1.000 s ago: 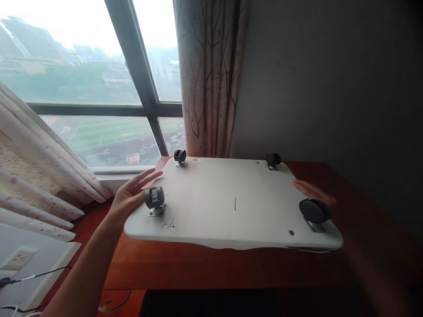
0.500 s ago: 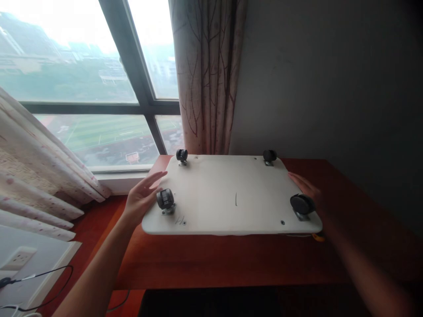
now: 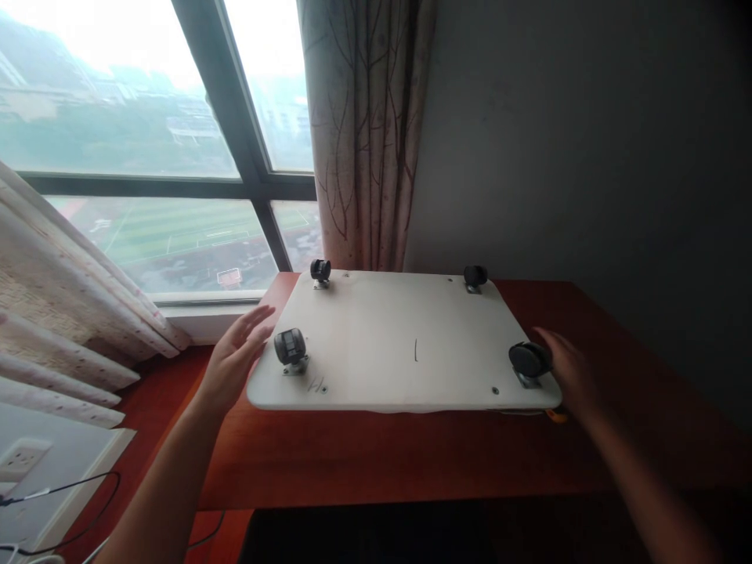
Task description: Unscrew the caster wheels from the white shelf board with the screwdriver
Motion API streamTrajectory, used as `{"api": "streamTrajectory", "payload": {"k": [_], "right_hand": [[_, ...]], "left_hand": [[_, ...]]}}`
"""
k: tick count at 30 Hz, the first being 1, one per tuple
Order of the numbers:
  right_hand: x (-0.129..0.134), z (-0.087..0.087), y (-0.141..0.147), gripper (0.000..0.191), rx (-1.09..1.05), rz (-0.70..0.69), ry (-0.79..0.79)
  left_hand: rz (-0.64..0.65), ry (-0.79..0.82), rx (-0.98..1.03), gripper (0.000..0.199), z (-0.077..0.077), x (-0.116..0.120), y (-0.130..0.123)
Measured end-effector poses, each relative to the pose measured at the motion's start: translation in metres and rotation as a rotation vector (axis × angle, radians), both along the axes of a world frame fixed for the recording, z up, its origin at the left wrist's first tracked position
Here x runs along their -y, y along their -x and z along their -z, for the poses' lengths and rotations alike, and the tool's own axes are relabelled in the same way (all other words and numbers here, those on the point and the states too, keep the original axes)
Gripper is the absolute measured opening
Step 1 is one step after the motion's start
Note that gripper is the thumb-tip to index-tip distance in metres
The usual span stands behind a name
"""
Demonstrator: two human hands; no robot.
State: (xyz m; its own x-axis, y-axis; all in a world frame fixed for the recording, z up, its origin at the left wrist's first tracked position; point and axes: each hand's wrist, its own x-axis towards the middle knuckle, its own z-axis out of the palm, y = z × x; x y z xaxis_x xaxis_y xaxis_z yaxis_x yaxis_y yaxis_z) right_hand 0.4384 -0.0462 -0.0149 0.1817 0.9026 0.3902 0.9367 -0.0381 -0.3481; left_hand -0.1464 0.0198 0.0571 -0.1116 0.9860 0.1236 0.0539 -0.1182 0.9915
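A white board (image 3: 376, 337) with rounded corners lies on the reddish-brown table, its wheeled side facing up. Black caster wheels stand near its corners: front left (image 3: 291, 348), front right (image 3: 529, 360), back left (image 3: 320, 272) and back right (image 3: 475, 276). My left hand (image 3: 238, 352) is beside the left edge, fingers stretched out, holding nothing. To the right, my right hand (image 3: 565, 368) is open just off the board's edge, partly behind the front right caster. Something orange (image 3: 555, 416) shows under the front right corner; its kind is hidden.
The wooden table (image 3: 364, 462) extends to the right toward a grey wall (image 3: 564, 141). Behind and left are a window (image 3: 129, 149) and patterned curtains (image 3: 370, 141). A wall socket (image 3: 23, 458) with black cables is at lower left.
Both hands have moved outward, away from the board's side edges. The board stays flat on the table; the whole view has shifted slightly.
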Motion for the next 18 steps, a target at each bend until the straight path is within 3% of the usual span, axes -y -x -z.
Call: {"api": "streamTrajectory", "payload": {"k": [5,9,13,18], "right_hand": [[0.050,0.026,-0.012,0.056,0.146,0.164,0.148],[0.073,0.028,0.004,0.057,0.108,0.193,0.257],[0.076,0.025,0.020,0.054,0.071,0.161,0.294],[0.072,0.010,0.020,0.053,-0.057,0.250,0.134]], "left_hand": [[-0.227,-0.018,-0.007,0.042,0.008,0.044,0.004],[-0.419,-0.140,-0.108,0.021,0.008,0.086,-0.014],[-0.428,-0.284,-0.173,0.011,0.003,0.119,-0.039],[-0.258,-0.284,-0.269,0.015,0.012,0.139,-0.057]]}}
